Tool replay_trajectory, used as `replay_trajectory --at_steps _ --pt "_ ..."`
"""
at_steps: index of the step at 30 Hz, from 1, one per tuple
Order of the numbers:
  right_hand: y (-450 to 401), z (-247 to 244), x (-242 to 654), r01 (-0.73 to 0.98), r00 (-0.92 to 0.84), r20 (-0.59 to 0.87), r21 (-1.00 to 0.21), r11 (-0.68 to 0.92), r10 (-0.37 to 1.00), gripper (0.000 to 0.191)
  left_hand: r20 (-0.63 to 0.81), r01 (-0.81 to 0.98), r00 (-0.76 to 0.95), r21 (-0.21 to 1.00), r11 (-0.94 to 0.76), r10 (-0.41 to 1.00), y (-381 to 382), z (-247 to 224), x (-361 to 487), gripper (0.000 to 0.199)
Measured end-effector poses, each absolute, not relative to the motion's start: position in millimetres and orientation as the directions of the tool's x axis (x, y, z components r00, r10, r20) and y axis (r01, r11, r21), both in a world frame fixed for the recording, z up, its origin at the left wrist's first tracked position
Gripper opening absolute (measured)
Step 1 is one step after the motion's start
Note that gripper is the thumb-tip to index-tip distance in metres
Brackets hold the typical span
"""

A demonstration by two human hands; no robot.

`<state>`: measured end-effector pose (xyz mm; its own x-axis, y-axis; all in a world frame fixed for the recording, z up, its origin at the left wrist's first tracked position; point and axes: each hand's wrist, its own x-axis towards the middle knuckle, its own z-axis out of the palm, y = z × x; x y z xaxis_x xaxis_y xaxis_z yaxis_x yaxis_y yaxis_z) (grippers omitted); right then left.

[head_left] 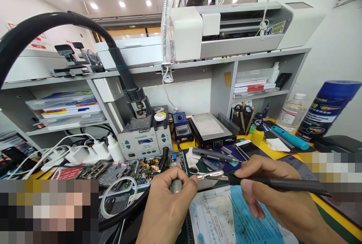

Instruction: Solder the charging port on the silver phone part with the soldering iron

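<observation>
My left hand [172, 195] pinches a thin silver-white piece [217, 173] with a row of small holes along its edge; it looks like the end of a phone, seen edge-on. My right hand [266, 183] is closed around a slim black-handled tool [283, 183]. Its pointed metal tip reaches left to the silver piece, apparently touching it. Whether the tip is a blade or a pry tool cannot be made out. Both hands are above a blue and white printed sheet [251, 214] on the bench. My left fingers cover most of the held piece's left end.
Behind the hands are a tray of small electronic parts [149, 168], a grey rework station [144, 142], a hot plate [212, 127] and a grey pen-like tool [212, 155]. To the right are a white phone [251, 148] and a blue spray can [328, 112]. A white cable loop [106, 202] lies left.
</observation>
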<state>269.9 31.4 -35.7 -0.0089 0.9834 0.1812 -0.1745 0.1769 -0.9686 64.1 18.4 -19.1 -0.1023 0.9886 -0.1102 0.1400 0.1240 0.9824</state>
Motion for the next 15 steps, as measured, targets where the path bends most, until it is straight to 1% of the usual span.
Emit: replay_trajectory --at_steps 11,15 --pt "31.8 -33.7 267.3 -0.198 0.028 0.163 -0.966 0.165 0.986 0.016 -0.117 0.165 -0.102 0.977 0.133 0.988 17.4 -17.6 64.3 0.04" --pt "31.9 -35.1 267.8 -0.194 0.024 0.151 -0.969 0.153 0.988 0.017 -0.09 0.164 -0.103 0.981 0.106 0.991 18.0 -18.4 64.3 0.039"
